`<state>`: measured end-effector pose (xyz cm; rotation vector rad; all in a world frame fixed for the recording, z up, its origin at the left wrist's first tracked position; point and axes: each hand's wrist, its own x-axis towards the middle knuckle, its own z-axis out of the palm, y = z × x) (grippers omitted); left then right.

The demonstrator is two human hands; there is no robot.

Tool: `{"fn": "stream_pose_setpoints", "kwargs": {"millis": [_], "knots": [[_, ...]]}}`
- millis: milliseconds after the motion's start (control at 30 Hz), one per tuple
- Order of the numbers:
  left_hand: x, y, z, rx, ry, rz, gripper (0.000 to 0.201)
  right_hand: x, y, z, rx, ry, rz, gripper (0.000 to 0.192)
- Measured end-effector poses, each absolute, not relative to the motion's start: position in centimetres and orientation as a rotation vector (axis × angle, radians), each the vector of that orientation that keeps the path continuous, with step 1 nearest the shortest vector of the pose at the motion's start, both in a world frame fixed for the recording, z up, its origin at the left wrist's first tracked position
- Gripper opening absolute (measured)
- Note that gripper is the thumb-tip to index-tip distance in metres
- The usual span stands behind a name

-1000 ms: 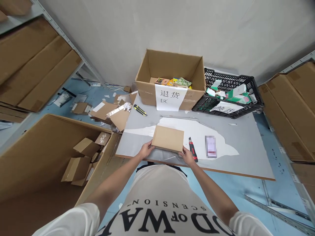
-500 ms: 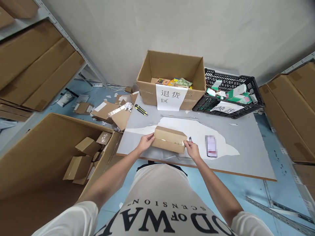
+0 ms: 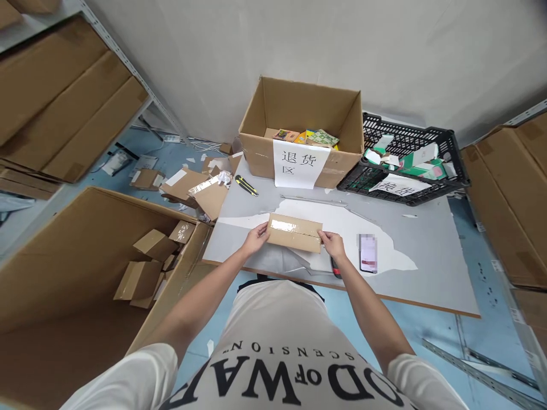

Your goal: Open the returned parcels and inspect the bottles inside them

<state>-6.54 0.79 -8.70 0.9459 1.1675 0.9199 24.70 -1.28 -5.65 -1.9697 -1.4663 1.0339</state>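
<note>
A small brown cardboard box (image 3: 294, 234) with shiny clear tape along its upper face is held between my two hands above the table (image 3: 431, 250). My left hand (image 3: 257, 238) grips its left end, fingers closed on the edge. At the opposite end my right hand (image 3: 332, 244) pinches the right edge. Partly hidden by my right forearm, a red and black tool (image 3: 336, 269) lies on the table. Further right is a phone (image 3: 368, 254) with a blurred screen.
A large open carton (image 3: 256, 162) with a paper sign and colourful packs stands at the back. Beside it sits a black crate (image 3: 444, 188) of green-white boxes. A yellow-black utility knife (image 3: 247, 185) lies left. A big carton (image 3: 98, 228) holding small boxes stands at left.
Both hands have turned the cardboard box, so its taped face now points up toward me. The red and black tool shows more beside my right forearm. The view has shifted slightly.
</note>
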Motion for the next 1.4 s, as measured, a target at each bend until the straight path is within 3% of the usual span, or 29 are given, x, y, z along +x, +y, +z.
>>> {"fn": "stream_pose_setpoints", "kwargs": {"millis": [333,567,733,867,1000,1100,1400], "knots": [[-6.5,1.6,-9.2,0.921,1.193,0.931,0.09,24.5,-0.5,-7.0,-1.969,-1.233,1.131,0.053],[-6.0,0.8,-9.1,0.917,1.24,0.983,0.08,24.3,-2.2,-8.5,-1.87,-1.2,1.087,0.059],[-6.2,0.1,-9.5,0.964,1.278,0.991,0.065,24.5,-5.1,-10.3,-1.753,-1.233,1.06,0.048],[-7.2,-0.4,-10.8,0.925,1.282,0.955,0.059,24.6,-6.2,-11.2,-1.633,-1.352,1.184,0.066],[-8.2,-0.9,-12.2,0.967,1.27,0.877,0.07,24.5,-6.3,-11.5,-1.638,-1.411,1.239,0.076],[-8.3,-1.3,-12.5,1.065,1.233,0.82,0.075,24.2,-6.3,-11.4,-1.668,-1.445,1.247,0.066],[-7.1,-1.2,-11.3,1.158,1.232,0.81,0.063,23.5,-6.0,-10.6,-1.758,-1.389,1.204,0.038]]}}
